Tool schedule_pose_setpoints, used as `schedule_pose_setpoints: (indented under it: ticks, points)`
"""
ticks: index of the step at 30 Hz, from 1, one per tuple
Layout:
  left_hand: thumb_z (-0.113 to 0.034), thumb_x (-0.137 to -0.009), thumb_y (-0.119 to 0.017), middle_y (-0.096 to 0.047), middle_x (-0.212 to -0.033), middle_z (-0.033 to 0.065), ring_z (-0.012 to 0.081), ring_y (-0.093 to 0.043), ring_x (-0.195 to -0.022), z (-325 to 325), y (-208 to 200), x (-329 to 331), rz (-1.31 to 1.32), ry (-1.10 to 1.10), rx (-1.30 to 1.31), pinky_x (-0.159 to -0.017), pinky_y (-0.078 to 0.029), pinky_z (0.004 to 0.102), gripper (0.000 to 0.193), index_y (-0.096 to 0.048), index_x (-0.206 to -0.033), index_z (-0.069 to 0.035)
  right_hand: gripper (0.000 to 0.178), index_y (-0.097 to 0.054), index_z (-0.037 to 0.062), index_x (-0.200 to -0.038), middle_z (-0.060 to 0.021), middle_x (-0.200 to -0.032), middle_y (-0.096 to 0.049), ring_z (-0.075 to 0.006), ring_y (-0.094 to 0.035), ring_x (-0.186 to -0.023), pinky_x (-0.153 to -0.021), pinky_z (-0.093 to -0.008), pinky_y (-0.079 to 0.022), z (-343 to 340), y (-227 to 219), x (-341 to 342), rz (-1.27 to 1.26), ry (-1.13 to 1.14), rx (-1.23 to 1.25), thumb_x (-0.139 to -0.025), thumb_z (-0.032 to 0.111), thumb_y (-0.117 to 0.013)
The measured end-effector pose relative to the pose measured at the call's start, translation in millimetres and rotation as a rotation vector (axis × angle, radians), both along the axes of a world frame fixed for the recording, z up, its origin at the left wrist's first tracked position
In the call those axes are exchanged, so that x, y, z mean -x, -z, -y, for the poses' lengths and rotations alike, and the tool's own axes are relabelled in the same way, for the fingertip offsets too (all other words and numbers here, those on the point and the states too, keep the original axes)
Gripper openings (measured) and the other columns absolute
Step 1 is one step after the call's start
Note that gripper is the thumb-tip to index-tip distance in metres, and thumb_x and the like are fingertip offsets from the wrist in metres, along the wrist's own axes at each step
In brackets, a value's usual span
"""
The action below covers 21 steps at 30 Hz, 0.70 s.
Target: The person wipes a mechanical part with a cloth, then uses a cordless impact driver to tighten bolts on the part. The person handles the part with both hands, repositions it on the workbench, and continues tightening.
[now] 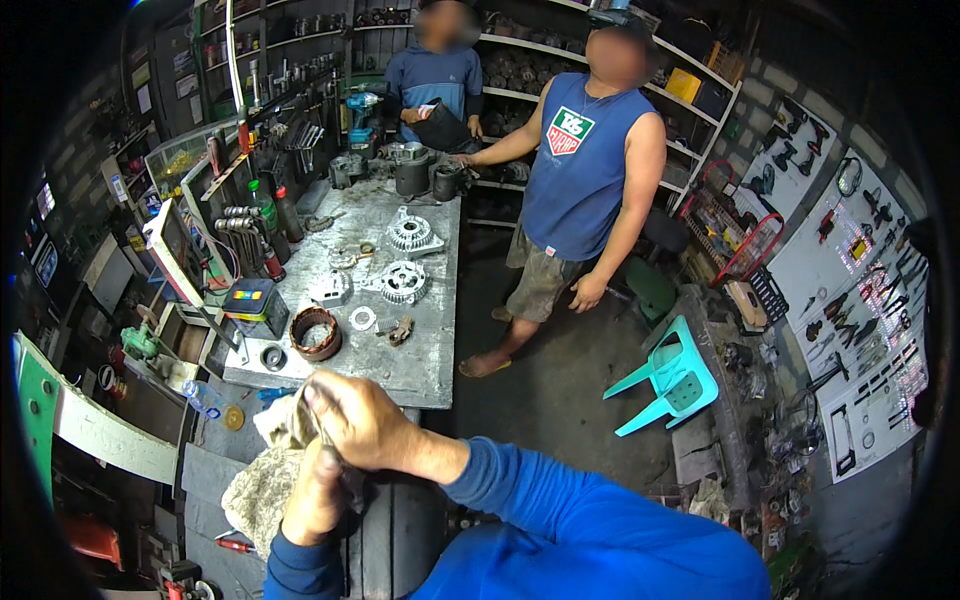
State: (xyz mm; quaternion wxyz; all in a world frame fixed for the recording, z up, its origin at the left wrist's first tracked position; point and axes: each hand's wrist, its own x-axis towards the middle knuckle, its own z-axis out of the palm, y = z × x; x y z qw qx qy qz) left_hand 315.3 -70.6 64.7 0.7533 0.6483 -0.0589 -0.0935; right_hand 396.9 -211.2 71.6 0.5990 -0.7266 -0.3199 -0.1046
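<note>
A crumpled, dirty off-white rag is bunched between my hands at the near end of the metal bench. My right hand is closed on its upper part. Just below, my left hand is closed around the rag with the thumb pointing up. Whether the cloth wraps another part is hidden by my fingers. Beyond my hands sits a copper-wound stator ring, with a small dark ring to its left. Two silvery alternator housings, one farther and one nearer, lie farther up the bench.
A person in a blue sleeveless shirt stands right of the bench, one hand on dark motor parts. Another person stands behind. A turquoise plastic chair is at right. A clear bottle lies left of my hands.
</note>
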Motion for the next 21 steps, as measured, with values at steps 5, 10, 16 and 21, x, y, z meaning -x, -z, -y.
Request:
schedule_pose_setpoints:
  ticks: [5, 10, 16, 21]
  points:
    - [-0.035, -0.084, -0.087, -0.067, -0.121, 0.0175, 0.0324, -0.064, -0.117, 7, -31, -2, 0.446, 0.004, -0.510, -0.107, -0.048, 0.0396, 0.068, -0.061, -0.132, 0.006, 0.027, -0.067, -0.0007, -0.108, -0.0033, -0.093, -0.069, -0.0097, -0.060, -0.087, -0.080, -0.0320, -0.053, 13, -1, -38, -0.345, 0.159, -0.248, -0.113, 0.019, -0.050]
    - [-0.021, -0.100, -0.066, -0.068, -0.123, 0.0111, 0.0207, -0.065, -0.112, -1, -30, -14, 0.264, -0.338, -0.034, -0.100, -0.051, 0.0355, 0.036, -0.065, -0.126, 0.003, 0.031, -0.047, 0.0008, -0.125, -0.0096, -0.109, -0.056, -0.0165, -0.053, -0.104, -0.093, -0.0352, -0.047, 31, -27, -20, -0.138, 0.172, -0.422, -0.113, 0.028, -0.054]
    - [-0.051, -0.110, -0.045, -0.054, -0.155, 0.0140, 0.0296, -0.054, -0.140, -12, -9, -9, 0.298, -0.058, 0.580, -0.120, -0.042, 0.0454, 0.062, -0.046, -0.157, -0.010, 0.051, -0.058, -0.0042, -0.129, -0.0304, -0.132, -0.053, -0.0486, -0.050, -0.131, -0.119, -0.0670, -0.029, 3, -27, 37, 0.513, -0.087, 0.428, -0.093, 0.030, -0.068]
    - [-0.025, -0.111, -0.046, -0.072, -0.127, 0.0117, 0.0225, -0.070, -0.112, -17, -7, -24, 0.016, -0.330, 0.535, -0.102, -0.054, 0.0376, 0.041, -0.060, -0.139, 0.000, 0.040, -0.066, -0.0038, -0.122, -0.0243, -0.121, -0.065, -0.0399, -0.063, -0.121, -0.122, -0.0712, -0.025, -4, -1, 37, 0.558, 0.007, 0.411, -0.089, 0.021, -0.065]
